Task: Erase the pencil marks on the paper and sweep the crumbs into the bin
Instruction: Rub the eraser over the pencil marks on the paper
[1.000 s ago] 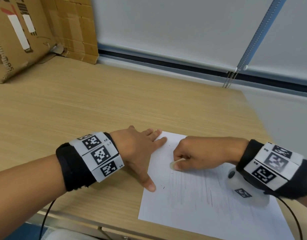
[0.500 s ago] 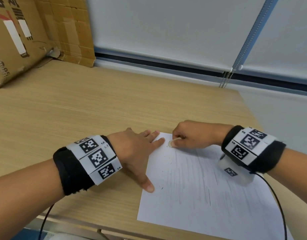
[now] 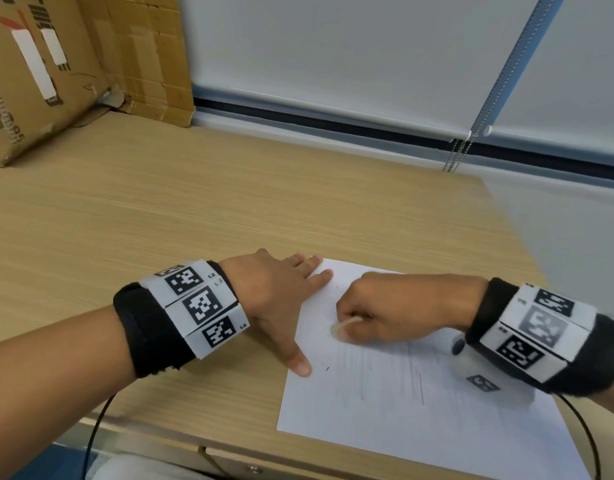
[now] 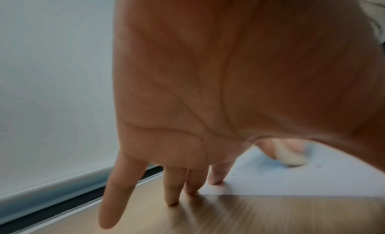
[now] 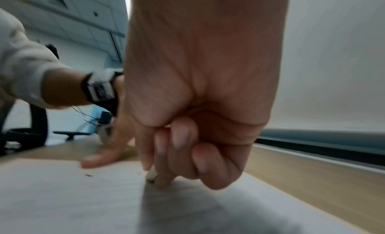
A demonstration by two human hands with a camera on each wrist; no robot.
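A white sheet of paper [image 3: 419,417] with faint grey pencil strokes lies at the desk's front right. My right hand [image 3: 374,313] pinches a small cream eraser [image 3: 343,325] and presses it on the sheet's upper left part. The same eraser [image 4: 291,158] shows past my left palm, and its tip [image 5: 151,174] pokes out under my curled right fingers. My left hand [image 3: 284,299] lies flat with straight fingers on the paper's left edge, thumb [image 3: 298,363] spread toward me. A few dark crumbs [image 3: 327,368] lie near the thumb. No bin is in view.
The wooden desk [image 3: 194,216] stretches far to the left and back. Cardboard boxes [image 3: 56,64] lean at the back left corner. A window blind with a bead chain [image 3: 454,157] runs behind the desk. The desk's front edge [image 3: 194,445] is close below the paper.
My right hand has rubbed the eraser from the sheet's top edge back down toward me and to the left. The left hand has stayed flat on the paper's edge.
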